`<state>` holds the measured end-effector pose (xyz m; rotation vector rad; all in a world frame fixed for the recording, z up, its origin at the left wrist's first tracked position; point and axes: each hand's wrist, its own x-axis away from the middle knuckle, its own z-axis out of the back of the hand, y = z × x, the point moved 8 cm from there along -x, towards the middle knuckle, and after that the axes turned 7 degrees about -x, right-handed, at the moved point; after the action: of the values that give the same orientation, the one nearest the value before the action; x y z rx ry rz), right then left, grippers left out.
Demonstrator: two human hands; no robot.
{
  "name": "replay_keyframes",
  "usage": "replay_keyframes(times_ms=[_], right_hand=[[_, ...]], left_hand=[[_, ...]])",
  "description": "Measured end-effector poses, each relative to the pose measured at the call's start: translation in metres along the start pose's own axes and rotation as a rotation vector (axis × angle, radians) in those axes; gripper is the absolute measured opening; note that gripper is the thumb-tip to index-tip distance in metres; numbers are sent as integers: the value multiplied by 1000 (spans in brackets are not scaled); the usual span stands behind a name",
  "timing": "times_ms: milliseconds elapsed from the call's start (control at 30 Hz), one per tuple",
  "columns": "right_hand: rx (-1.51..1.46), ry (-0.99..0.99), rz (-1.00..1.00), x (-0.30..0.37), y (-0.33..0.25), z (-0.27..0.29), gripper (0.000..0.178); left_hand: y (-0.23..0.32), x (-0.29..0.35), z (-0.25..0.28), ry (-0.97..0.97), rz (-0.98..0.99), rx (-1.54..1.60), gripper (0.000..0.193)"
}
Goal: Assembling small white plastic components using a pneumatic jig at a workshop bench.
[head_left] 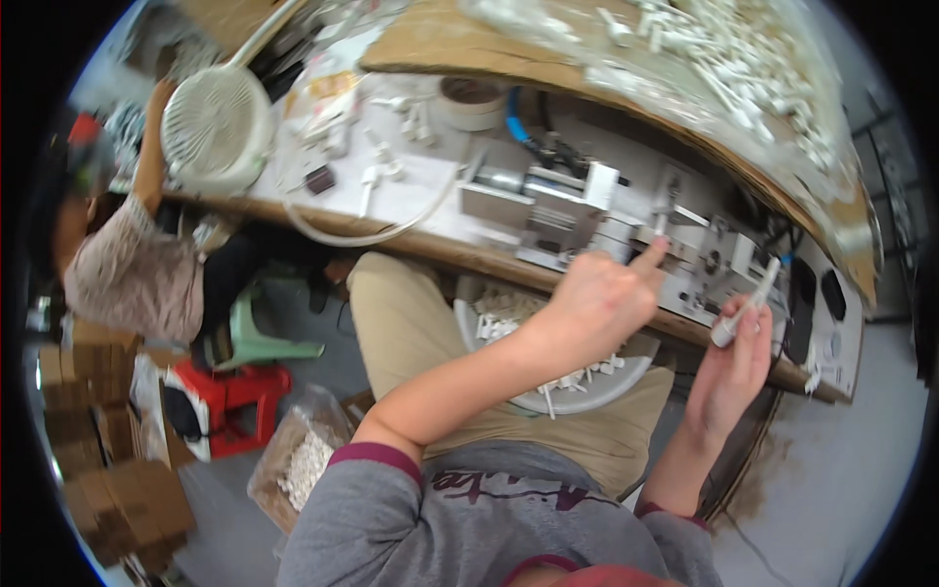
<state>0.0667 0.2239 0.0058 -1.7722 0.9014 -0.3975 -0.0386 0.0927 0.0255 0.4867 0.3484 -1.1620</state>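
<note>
My left hand reaches over the bench edge to a metal fixture. Its index finger is stretched forward and the other fingers are curled. At that fingertip is a small white plastic piece, which the hand seems to pinch; the thumb is hidden. Palm up, my right hand grips a white plastic stick with a wide cylindrical end between thumb and fingers, just off the front right of the bench. Below my left forearm, a white basin of white plastic parts rests on my lap.
A metal clamping device with a blue hose stands left of the fixture. Cardboard heaped with white parts overhangs the back. A white fan, loose parts and a clear tube lie leftward. A person sits at far left, by a red stool.
</note>
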Motion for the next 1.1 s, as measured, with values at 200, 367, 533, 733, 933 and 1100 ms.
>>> replay_keyframes(times_ms=[200, 367, 533, 733, 933, 1100], right_hand=[[-149, 21, -103, 3, 8, -15, 15], [-213, -20, -188, 11, 24, -47, 18], [-139, -47, -174, 1, 29, -22, 21], [-216, -70, -213, 5, 23, -12, 24], [37, -70, 37, 3, -6, -15, 27], [104, -49, 84, 1, -12, -8, 25]], left_hand=[[16, -1, 28, 173, -31, 260, 46], [24, 6, 36, 204, -11, 348, 38], [5, 9, 42, 207, 91, 397, 28], [0, 10, 2, 7, 21, -35, 23], [-2, -3, 3, -39, 23, -44, 26], [-5, -5, 11, -28, 12, 40, 25]])
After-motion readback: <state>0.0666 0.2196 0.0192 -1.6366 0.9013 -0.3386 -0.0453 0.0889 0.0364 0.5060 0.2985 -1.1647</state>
